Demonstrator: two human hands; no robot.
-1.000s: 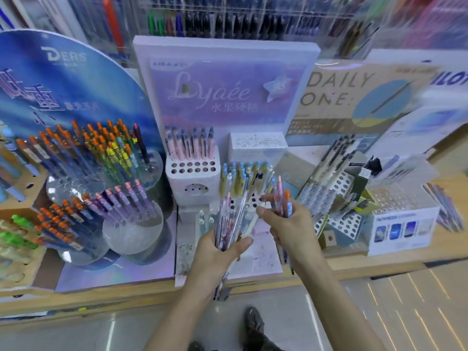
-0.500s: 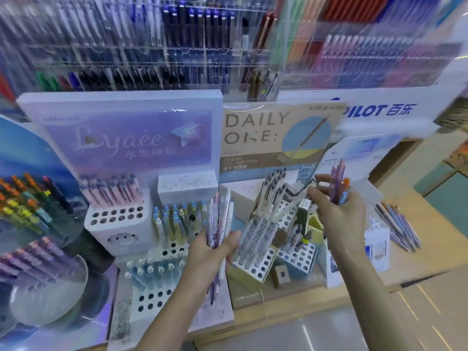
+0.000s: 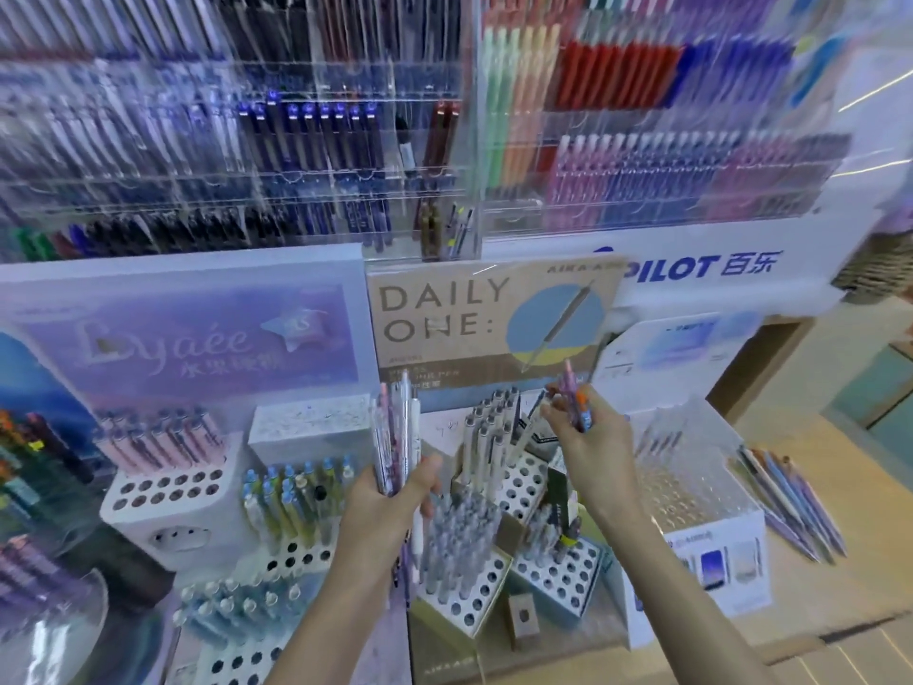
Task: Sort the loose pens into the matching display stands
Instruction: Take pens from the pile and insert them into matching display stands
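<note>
Clear acrylic racks (image 3: 346,140) filled with pens cover the wall behind a wooden worktop (image 3: 850,585) crowded with display stands. The left hand (image 3: 390,496) holds an upright bundle of pens (image 3: 395,432), fingers curled round the barrels and thumb closed on the near side, between the Lyaée stand (image 3: 168,491) and the DAILY ONE stand (image 3: 523,487). The right hand (image 3: 590,437) is raised above the DAILY ONE stand. Its fingers are clamped on a few purple and orange pens (image 3: 575,398), which point upward just below the printed sign (image 3: 444,309). Grey-capped pens stand in the holed trays beneath both hands. A group of loose pens (image 3: 790,501) lies flat on the worktop to the right of a white box stand (image 3: 691,506), well apart from both hands.
</note>
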